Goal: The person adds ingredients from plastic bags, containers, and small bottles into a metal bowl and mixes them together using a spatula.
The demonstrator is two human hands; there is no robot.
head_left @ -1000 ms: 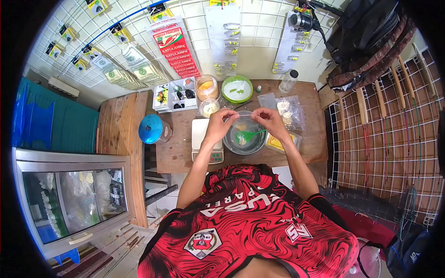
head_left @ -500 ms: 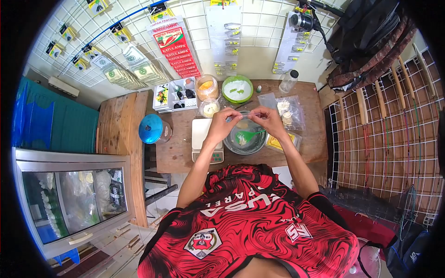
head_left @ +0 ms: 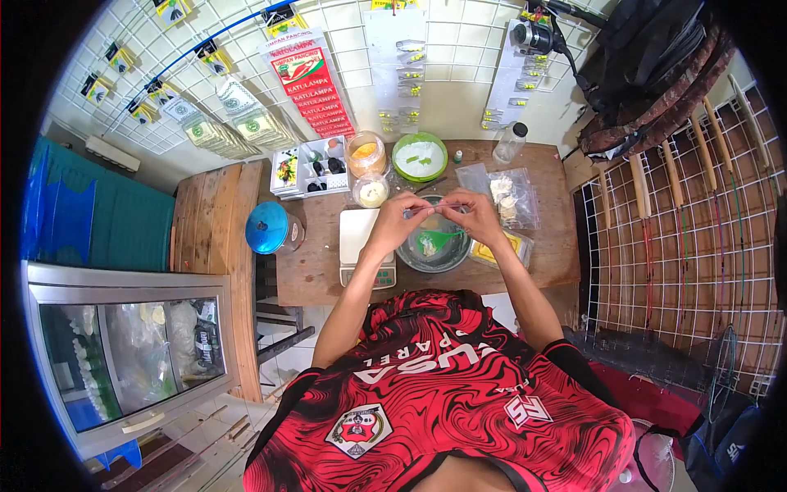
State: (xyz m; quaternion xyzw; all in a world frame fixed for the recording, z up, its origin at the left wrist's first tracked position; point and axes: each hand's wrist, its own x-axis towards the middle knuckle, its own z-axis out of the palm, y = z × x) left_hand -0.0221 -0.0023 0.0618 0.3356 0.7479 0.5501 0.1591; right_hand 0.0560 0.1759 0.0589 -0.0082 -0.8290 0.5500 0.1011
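Observation:
My left hand (head_left: 398, 221) and my right hand (head_left: 473, 216) are raised over a dark grey bowl (head_left: 432, 268), with their fingertips nearly meeting. Both pinch a thin clear plastic piece (head_left: 432, 206), which looks like the edge of a small bag; the fingers partly hide it. Inside the bowl lies a green spoon (head_left: 443, 238) with some pale stuff on it. A white digital scale (head_left: 357, 234) stands just left of the bowl, under my left wrist. Right of the bowl, near my right forearm, is a yellow packet (head_left: 510, 248).
Behind the hands stand a green bowl of white powder (head_left: 426, 168), a jar of orange powder (head_left: 366, 156), a tub of pale powder (head_left: 371, 193) and a compartment box (head_left: 311, 168). A blue-lidded jar (head_left: 270, 228) is left; a bag of pale pieces (head_left: 515, 199) and a bottle (head_left: 511, 144) are right.
My hands' fingertips have come closer together, and less of the clear plastic shows between them. The bowl, spoon and scale stay where they were.

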